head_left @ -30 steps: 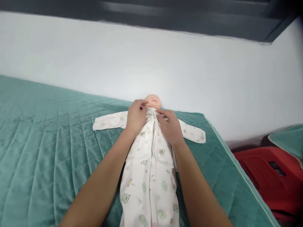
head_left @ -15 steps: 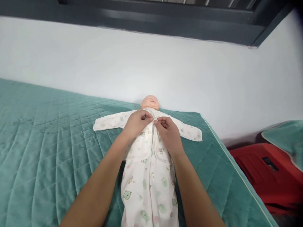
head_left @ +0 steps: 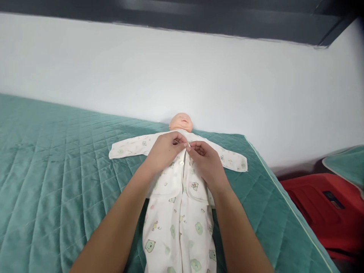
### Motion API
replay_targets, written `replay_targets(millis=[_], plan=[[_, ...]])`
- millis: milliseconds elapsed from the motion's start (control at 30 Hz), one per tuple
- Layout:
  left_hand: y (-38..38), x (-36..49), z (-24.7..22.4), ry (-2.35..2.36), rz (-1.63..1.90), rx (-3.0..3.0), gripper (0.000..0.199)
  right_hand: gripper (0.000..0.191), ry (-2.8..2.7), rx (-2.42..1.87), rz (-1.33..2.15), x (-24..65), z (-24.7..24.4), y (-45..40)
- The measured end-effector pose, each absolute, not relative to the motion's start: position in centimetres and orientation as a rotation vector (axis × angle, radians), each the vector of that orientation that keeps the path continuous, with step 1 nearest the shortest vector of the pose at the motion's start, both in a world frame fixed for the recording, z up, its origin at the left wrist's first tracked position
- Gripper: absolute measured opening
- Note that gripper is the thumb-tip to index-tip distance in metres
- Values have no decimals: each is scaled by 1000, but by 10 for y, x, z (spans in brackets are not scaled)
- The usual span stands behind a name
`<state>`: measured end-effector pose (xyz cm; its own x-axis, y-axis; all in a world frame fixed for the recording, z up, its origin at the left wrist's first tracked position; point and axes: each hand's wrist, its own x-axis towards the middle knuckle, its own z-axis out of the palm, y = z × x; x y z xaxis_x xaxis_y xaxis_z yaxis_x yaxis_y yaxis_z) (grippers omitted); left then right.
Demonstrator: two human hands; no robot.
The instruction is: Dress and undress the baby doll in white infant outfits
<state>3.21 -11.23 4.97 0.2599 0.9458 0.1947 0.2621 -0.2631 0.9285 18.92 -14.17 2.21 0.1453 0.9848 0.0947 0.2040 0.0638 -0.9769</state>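
A baby doll (head_left: 181, 122) lies on its back, its head toward the wall. It wears a white printed jacket (head_left: 167, 184) with both sleeves spread sideways, over white printed trousers or a romper (head_left: 165, 235). My left hand (head_left: 167, 148) pinches one front edge of the jacket near the upper chest. Close against it, my right hand (head_left: 207, 157) pinches the opposite edge, fingers curled. The fingertips of both hands nearly meet at the front opening. A pale button (head_left: 181, 163) shows just below them. Whatever lies between the fingertips is too small to make out.
A green quilted cover (head_left: 71, 182) spreads under the doll, its piped edge running down the right. Beyond that edge sits a red plastic object (head_left: 318, 212) with green fabric (head_left: 347, 165) above it. Behind stand a white wall (head_left: 113, 68) and a dark frame (head_left: 170, 17).
The camera view has tilted down and come slightly closer. Both hands keep their pinch at the jacket's front; a button below them is now visible.
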Motion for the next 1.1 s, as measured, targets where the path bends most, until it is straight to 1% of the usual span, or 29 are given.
replay_targets(millis=[267,333,533,700,967,1100], plan=[[-110,25,50,1046,935,1788,13,23,-1095,-1283,1120,195,29,-143],[-111,23,52,1026,918,1769,13,23,-1092,-1289,1097,192,32,-145],[-108,21,48,998,948,1698,13,19,-1244,-1461,870,182,43,-154],[-103,19,40,907,995,1589,17,19,-1299,-1542,791,176,44,-156],[-100,18,38,919,986,1559,17,22,-1331,-1496,883,180,39,-153],[-103,15,41,944,936,1570,24,22,-1389,-1535,792,177,36,-153]])
